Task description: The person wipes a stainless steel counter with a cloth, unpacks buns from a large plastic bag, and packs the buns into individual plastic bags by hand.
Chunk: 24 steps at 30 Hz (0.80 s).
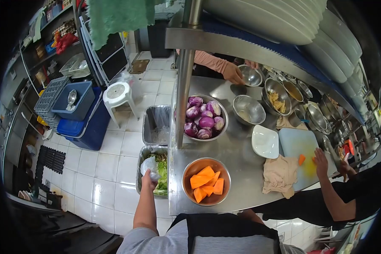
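Observation:
My left hand [147, 178] is closed on a crumpled clear plastic bag [151, 168], above a lined bin [139, 178] that holds leafy greens [161, 171]. Just under the front table edge, a bit of skin that looks like my right hand [251, 216] shows beside my apron; its fingers are hidden. On the steel table [241, 190], a metal bowl of orange chunks [206, 183] stands near the front left. Behind it is a bowl of purple vegetables [204, 117].
A second lined bin [156, 127] and a white stool [118, 96] stand left. A co-worker's hand [321, 163] is at the cutting board [302, 148], near a cloth [279, 173]. Another person's hand [233, 74] touches a metal bowl [250, 76]. A post [186, 93] supports plates [275, 21].

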Each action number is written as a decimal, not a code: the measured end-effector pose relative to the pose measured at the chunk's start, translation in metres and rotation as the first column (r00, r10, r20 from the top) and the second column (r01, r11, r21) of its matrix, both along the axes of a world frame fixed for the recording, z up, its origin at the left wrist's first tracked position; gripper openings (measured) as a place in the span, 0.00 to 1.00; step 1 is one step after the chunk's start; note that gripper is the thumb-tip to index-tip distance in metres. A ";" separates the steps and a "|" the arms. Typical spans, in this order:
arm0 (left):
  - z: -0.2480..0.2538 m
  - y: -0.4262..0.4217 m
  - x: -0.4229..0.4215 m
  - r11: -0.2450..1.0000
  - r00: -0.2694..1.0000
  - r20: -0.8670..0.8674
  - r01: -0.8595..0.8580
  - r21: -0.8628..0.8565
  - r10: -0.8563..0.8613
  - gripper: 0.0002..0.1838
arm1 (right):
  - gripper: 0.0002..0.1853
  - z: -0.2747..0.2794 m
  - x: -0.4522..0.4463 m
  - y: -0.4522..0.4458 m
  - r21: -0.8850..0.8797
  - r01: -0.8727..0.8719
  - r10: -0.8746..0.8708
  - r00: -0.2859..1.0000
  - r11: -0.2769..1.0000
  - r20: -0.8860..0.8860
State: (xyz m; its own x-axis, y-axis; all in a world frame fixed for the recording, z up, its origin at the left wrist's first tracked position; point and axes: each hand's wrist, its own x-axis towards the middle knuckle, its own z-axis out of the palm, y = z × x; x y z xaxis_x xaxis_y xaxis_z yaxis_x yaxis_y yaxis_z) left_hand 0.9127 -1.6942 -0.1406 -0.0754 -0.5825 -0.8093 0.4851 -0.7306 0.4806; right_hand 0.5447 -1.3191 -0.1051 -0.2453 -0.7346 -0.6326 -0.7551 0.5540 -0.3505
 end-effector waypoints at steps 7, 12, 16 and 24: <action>-0.012 -0.017 -0.018 1.000 1.000 0.000 0.025 -0.013 -0.025 0.24 | 0.23 -0.003 0.004 0.036 0.085 0.324 -0.333 0.930 0.942 0.157; 0.037 -0.008 -0.027 0.993 0.997 -0.065 -0.023 0.119 0.031 0.40 | 0.22 -0.014 -0.011 0.036 0.050 0.299 -0.301 0.953 0.953 0.043; 0.026 -0.003 -0.025 0.995 0.992 -0.102 -0.061 0.074 0.068 0.49 | 0.22 -0.020 -0.024 0.026 -0.100 0.225 -0.226 0.974 0.969 0.004; 0.026 0.013 -0.014 0.998 0.991 -0.118 -0.055 0.006 0.056 0.46 | 0.24 -0.036 -0.023 0.032 -0.063 0.198 -0.198 0.980 0.978 0.011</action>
State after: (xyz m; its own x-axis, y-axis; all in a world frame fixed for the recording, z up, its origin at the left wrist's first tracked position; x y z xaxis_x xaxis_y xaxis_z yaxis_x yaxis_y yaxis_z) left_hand 0.8986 -1.6816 -0.1142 -0.1381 -0.5858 -0.7986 0.5780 -0.7025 0.4153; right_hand 0.5217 -1.2873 -0.1411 -0.3874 -0.7101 -0.5879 -0.6308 0.6693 -0.3927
